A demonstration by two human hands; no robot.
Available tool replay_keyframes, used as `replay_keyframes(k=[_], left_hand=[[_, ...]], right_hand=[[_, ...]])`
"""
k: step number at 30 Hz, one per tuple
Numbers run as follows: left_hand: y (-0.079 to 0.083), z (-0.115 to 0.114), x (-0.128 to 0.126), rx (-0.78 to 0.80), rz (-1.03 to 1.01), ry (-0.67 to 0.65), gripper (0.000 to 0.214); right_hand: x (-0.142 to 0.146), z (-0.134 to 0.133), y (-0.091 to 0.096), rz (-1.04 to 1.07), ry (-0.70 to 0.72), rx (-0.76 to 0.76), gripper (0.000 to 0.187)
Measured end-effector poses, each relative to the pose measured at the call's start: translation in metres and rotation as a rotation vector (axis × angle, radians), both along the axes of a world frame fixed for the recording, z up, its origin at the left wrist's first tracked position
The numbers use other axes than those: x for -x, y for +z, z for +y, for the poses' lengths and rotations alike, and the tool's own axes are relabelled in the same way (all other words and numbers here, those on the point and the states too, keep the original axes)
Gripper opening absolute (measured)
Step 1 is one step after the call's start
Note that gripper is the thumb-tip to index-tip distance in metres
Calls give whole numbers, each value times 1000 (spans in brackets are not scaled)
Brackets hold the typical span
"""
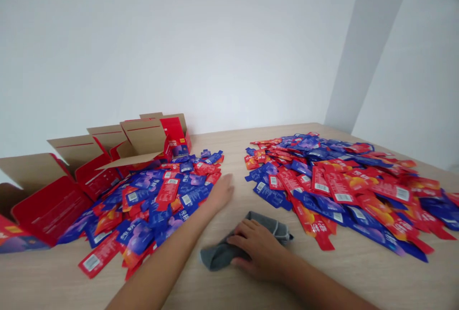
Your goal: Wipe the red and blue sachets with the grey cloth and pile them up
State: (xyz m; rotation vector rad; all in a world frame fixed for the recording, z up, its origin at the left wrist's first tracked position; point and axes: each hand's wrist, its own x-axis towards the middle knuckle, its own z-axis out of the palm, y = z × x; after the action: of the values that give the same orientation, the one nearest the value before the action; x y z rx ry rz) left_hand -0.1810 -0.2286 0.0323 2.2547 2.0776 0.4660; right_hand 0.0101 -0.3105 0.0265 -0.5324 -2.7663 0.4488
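Note:
A crumpled grey cloth (pixel 279 229) with pale stitched edging lies on the table in front of me. My right hand (pixel 256 248) is closed over its middle, fingers curled onto the fabric. Farther forward, my left hand (pixel 221 193) is low by the right edge of the left pile of flat red and blue packets (pixel 168 190). Its fingers are blurred and merge together, so their pose is unclear, and I see nothing held in it. Across from it, a larger pile of similar packets (pixel 337 181) spreads over the right side.
Several open red cardboard boxes (pixel 53 200) with brown inner flaps line the left side, behind and beside the left pile. The light wooden table (pixel 229 143) meets a white wall at the back. A strip of bare tabletop runs between the piles.

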Motion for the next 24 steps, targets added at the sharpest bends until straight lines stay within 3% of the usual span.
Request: replay_keyframes(k=[2, 5, 7, 11, 14, 19, 22, 24], left_hand=[[-4, 17, -40, 43, -40, -184, 46], [-9, 28, -79, 149, 62, -488, 43], [-10, 25, -86, 159, 145, -526, 40], [-9, -6, -61, 107, 237, -284, 33], [-9, -41, -30, 102, 214, -104, 40], [-22, -89, 1, 62, -22, -12, 46], [-31, -104, 1, -8, -99, 36, 44], [-33, -108, -3, -33, -116, 23, 43]], right_hand=[[-6, 5, 3, 14, 55, 40, 48], [-14, 13, 4, -10, 146, 92, 44], [-16, 15, 2, -19, 165, 113, 43], [-13, 13, -1, 8, 93, 120, 40], [-12, 15, -1, 20, 8, 115, 37], [-27, 41, -5, 134, -197, 138, 39], [-31, 55, -6, 328, -446, 92, 39], [-25, 53, -6, 299, -512, 38, 41]])
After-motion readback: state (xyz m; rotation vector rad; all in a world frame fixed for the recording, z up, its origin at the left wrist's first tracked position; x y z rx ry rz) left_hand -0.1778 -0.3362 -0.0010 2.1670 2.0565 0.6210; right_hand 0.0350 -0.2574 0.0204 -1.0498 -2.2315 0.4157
